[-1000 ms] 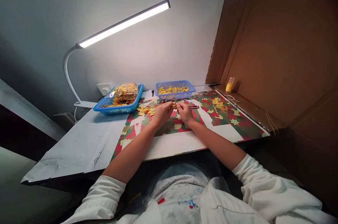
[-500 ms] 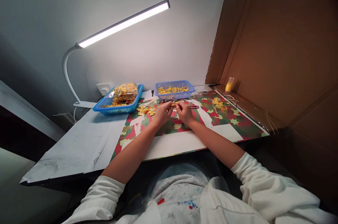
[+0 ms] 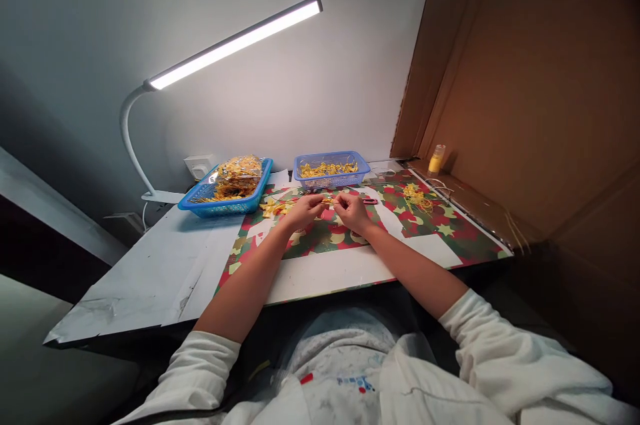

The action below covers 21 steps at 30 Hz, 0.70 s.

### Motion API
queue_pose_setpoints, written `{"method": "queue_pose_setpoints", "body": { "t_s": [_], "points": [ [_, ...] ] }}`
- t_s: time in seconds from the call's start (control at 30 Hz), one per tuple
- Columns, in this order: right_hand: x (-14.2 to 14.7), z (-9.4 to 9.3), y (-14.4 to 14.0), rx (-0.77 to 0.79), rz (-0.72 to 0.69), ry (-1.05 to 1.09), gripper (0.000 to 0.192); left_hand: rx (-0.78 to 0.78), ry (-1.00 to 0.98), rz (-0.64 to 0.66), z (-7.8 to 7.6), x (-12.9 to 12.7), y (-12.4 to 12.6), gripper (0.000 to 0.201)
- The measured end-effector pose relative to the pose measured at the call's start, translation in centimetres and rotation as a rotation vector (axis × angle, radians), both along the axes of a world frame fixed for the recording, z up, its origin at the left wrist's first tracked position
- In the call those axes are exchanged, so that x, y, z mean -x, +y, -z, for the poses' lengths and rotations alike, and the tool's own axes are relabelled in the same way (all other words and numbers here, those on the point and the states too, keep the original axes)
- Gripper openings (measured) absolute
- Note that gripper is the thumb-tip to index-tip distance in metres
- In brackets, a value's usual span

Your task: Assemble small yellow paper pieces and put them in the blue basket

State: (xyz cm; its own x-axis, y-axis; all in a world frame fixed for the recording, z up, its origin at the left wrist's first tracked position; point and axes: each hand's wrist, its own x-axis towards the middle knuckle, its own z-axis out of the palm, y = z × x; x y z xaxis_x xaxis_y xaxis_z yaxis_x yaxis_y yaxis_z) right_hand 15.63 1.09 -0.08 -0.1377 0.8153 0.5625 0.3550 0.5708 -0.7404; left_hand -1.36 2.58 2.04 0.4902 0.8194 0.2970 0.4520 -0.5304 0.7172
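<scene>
Over the patterned table cover, my left hand pinches one end of a small yellow piece, perhaps cord or ribbon; its exact kind is too small to make out. From the other side, my right hand has its fingertips closed on the same piece. Flat yellow pieces lie just left of my left hand. A pink-handled tool shows partly behind my right hand, its other end hidden.
At the back stands a purple basket with yellow corded pieces. A blue basket on the left holds yellow pieces and a clear bag. Yellow cords lie to the right, near a small yellow bottle. A lamp reaches overhead.
My left hand has shifted slightly left and flattened, so the gap between my hands is a little wider. The yellow piece stays between them. The camera view has tilted slightly.
</scene>
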Motion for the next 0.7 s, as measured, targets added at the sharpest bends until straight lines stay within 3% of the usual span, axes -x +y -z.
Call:
{"method": "queue_pose_setpoints", "body": {
  "t_s": [0.2,0.33,0.47,0.7],
  "points": [
    [0.1,-0.1,0.3,0.083,-0.076,0.120,0.024,0.098,-0.055,0.029,-0.1,0.0,0.1,0.032],
    [0.2,0.0,0.6,0.172,-0.176,0.180,0.029,0.298,-0.189,0.090,-0.5,-0.1,-0.5,0.027],
    [0.3,0.0,0.5,0.230,-0.215,0.215,0.031,0.366,-0.259,0.067,-1.0,-0.1,-1.0,0.023],
    [0.0,-0.2,0.2,0.159,-0.170,0.099,0.027,0.399,-0.224,0.065,-0.8,-0.2,-0.7,0.046]
  ]
}}
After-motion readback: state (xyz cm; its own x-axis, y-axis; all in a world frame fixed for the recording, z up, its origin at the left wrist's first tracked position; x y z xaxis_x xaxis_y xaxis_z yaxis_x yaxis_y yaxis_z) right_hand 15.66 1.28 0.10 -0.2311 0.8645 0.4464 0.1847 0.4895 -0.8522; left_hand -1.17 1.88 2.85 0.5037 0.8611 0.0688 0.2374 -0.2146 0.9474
